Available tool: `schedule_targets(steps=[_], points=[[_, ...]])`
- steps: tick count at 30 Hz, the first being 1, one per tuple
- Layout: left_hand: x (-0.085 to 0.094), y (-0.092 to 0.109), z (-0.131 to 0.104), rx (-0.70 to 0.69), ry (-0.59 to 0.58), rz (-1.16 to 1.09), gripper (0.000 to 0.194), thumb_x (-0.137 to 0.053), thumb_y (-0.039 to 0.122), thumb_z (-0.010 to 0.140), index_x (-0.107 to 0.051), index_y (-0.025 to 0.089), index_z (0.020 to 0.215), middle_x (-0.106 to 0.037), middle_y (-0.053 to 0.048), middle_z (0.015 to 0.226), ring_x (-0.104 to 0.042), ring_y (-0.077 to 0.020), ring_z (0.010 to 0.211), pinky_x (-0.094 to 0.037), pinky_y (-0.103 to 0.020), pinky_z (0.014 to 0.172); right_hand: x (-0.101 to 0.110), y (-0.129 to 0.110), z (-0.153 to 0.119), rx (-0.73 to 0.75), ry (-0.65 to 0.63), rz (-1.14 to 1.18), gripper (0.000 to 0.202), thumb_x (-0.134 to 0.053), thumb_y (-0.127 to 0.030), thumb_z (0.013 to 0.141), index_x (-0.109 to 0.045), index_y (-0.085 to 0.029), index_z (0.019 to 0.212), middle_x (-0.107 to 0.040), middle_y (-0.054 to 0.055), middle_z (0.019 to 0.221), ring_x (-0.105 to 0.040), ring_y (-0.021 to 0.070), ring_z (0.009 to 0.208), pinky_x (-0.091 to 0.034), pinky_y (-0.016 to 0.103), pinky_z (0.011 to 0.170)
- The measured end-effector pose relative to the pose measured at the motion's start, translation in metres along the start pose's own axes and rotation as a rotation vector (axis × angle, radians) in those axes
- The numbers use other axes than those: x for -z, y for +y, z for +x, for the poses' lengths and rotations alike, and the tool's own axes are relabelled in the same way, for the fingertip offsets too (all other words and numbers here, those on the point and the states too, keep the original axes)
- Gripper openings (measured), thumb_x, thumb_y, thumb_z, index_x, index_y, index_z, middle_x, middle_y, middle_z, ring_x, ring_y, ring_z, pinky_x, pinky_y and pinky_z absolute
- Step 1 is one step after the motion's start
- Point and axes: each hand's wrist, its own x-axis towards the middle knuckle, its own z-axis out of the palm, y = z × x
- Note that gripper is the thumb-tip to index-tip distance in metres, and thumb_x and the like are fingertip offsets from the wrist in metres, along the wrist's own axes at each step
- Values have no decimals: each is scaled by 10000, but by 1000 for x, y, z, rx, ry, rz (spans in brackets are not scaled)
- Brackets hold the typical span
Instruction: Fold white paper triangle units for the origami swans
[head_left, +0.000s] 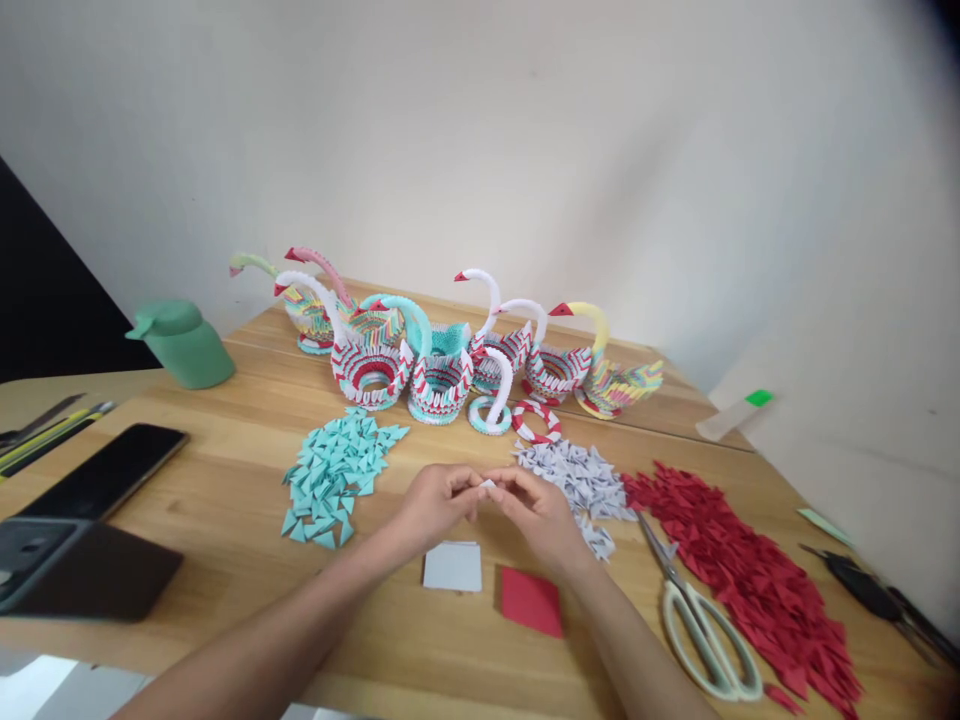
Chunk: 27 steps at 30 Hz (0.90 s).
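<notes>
Above the middle of the wooden table, my left hand (442, 500) and my right hand (532, 500) meet fingertip to fingertip. Both pinch one small white folded paper piece (488, 484), mostly covered by the fingers. Below them lie a stack of white paper sheets (453, 567) and a stack of red paper sheets (531, 600). Loose white folded triangles (577, 478) spread just beyond my right hand. A heap of teal folded triangles (337, 475) sits to the left, and a long heap of red folded triangles (757, 570) to the right.
Several folded-paper swans (373, 365) stand at the back, with a red and white paper ring (536, 422) before them. Scissors (701, 625) lie at right, near dark-handled tools (862, 582). A green jug (184, 345), a phone (105, 470) and a dark box-like object (90, 568) occupy the left.
</notes>
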Motion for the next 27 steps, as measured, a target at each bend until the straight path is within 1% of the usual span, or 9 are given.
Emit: schedule_targets(steps=[3,6,9,13,16,18,19,22,27], points=[[0,2,1,4,-28,-46,266,-503,365,792,-612,147,689,-521,30,560,-420,-94,515,-306,-202,512,2,3,1,-23,60,43,207,-568,-352,814,-667,-176,859,-640,31,790,-563,166,739,-424,260,680],[3,5,1,20,-12,-49,276,-495,350,789,-568,147,618,-513,27,554,-423,-93,516,-311,-204,517,4,9,3,-65,93,89,232,-589,-377,796,-662,-170,869,-617,19,740,-538,151,677,-405,249,625],[3,7,0,20,13,-21,277,-488,334,788,-535,151,585,-501,32,539,-418,-92,513,-305,-202,512,3,12,4,-81,73,114,241,-595,-383,789,-657,-167,876,-572,-2,685,-494,130,625,-372,233,582],[1,5,0,29,18,16,261,-497,317,780,-553,149,587,-496,37,528,-405,-89,505,-286,-200,497,2,10,3,-107,20,67,231,-587,-376,787,-617,-158,715,-453,-38,580,-387,99,544,-291,216,514],[1,5,0,24,-48,-62,181,-543,301,750,-622,145,701,-557,25,593,-446,-97,546,-316,-197,521,3,10,3,-117,53,43,258,-568,-381,790,-568,-164,650,-403,-49,554,-342,93,521,-259,216,493],[2,7,-1,12,-86,-114,175,-565,281,737,-653,146,806,-600,10,657,-482,-108,592,-348,-200,558,4,11,2,-114,87,51,259,-559,-385,791,-556,-169,649,-399,-49,558,-337,94,520,-256,216,491],[2,9,-2,6,-91,-123,179,-568,272,736,-660,145,822,-610,4,673,-493,-113,609,-359,-203,573,4,11,2,-113,95,57,259,-557,-387,791,-551,-171,647,-397,-49,560,-334,95,519,-254,216,490],[4,15,-4,-7,-68,-108,159,-562,256,743,-669,138,747,-618,-7,675,-509,-122,634,-378,-207,602,4,10,2,-114,80,76,267,-558,-391,783,-532,-174,630,-384,-50,553,-326,94,515,-247,217,488],[2,19,-5,-3,-14,-80,134,-579,241,721,-656,140,677,-608,4,621,-507,-119,608,-378,-201,582,4,4,1,-134,60,102,279,-561,-403,762,-504,-179,605,-379,-51,537,-314,92,496,-242,218,475]])
